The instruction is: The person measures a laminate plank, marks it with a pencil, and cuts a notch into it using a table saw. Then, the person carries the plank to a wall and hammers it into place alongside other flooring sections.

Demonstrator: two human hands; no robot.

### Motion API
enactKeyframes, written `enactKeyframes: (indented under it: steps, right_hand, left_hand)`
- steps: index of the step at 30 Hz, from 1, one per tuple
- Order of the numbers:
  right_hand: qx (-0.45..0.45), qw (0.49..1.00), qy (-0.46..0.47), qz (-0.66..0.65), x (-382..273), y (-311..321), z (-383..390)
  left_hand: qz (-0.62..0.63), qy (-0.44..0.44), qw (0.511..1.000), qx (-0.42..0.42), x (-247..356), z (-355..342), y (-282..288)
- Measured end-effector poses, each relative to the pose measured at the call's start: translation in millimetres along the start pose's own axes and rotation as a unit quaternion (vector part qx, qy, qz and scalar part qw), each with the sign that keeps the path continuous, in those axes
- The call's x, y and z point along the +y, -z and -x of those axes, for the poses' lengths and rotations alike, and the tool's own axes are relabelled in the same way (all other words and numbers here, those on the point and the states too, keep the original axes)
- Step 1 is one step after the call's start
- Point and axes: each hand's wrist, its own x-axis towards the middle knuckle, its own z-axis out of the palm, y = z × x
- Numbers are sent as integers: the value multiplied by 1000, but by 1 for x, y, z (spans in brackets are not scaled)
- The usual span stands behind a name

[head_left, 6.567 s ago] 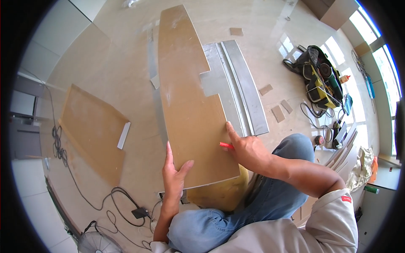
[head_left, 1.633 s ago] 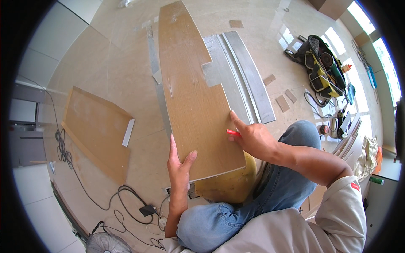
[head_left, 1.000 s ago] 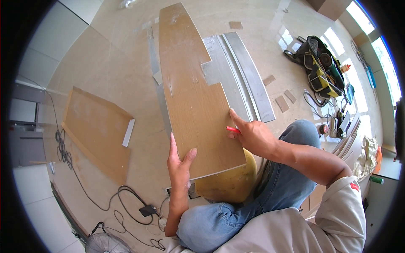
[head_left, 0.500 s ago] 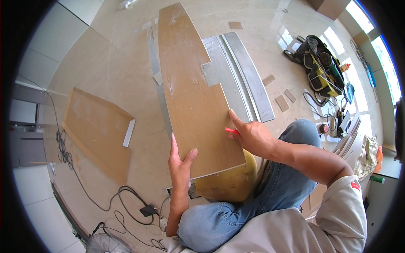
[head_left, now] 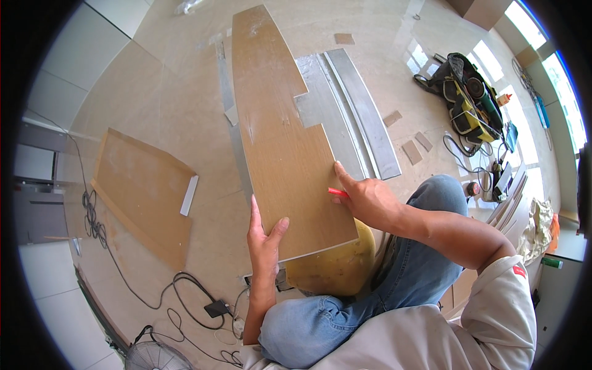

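A long wood-grain board (head_left: 296, 191) with a rectangular notch in its right edge stretches away from me. My left hand (head_left: 265, 240) holds the board's near left edge, its thumb on the top face and its fingers along the side. Against the right edge, below the notch, my right hand (head_left: 370, 200) presses with the index finger extended. A red pencil (head_left: 337, 192) is tucked in that same hand, one end showing over the board. Under the board are a grey metallic panel (head_left: 327, 102) and a worn yellow support (head_left: 333, 268), both partly hidden.
Left on the floor lies a brown panel (head_left: 142, 191) with a white strip, near black cables (head_left: 166, 293) and a fan (head_left: 157, 357). At the right stand a black-and-yellow tool bag (head_left: 465, 98), small board offcuts (head_left: 412, 152) and long thin strips (head_left: 509, 197).
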Motion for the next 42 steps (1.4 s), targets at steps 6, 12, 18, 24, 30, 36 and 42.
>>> enactKeyframes:
  steps: [6,12,18,24,30,36,42]
  right_hand:
    - [-12,1000,-2,-15,-2,3,-1]
    - [-7,1000,0,-9,0,-1,-1]
    - [-22,1000,-3,-14,-2,4,-2]
    - [-2,1000,3,-4,1,-1,-1]
    - [-21,1000,-3,2,-3,3,-2]
    - [-26,1000,-6,13,-3,2,-2]
    - [-24,1000,-4,12,-1,-1,-2]
  left_hand:
    - [6,-7,1000,0,-4,0,2]
    - [1,-4,1000,1,0,0,0]
    - [-3,-2,1000,3,-2,0,1]
    - [-2,1,1000,1,-2,0,0]
    - [1,-1,1000,2,-4,0,1]
    - [7,3,1000,0,-1,1,-1]
    - [7,-1,1000,0,-3,0,0]
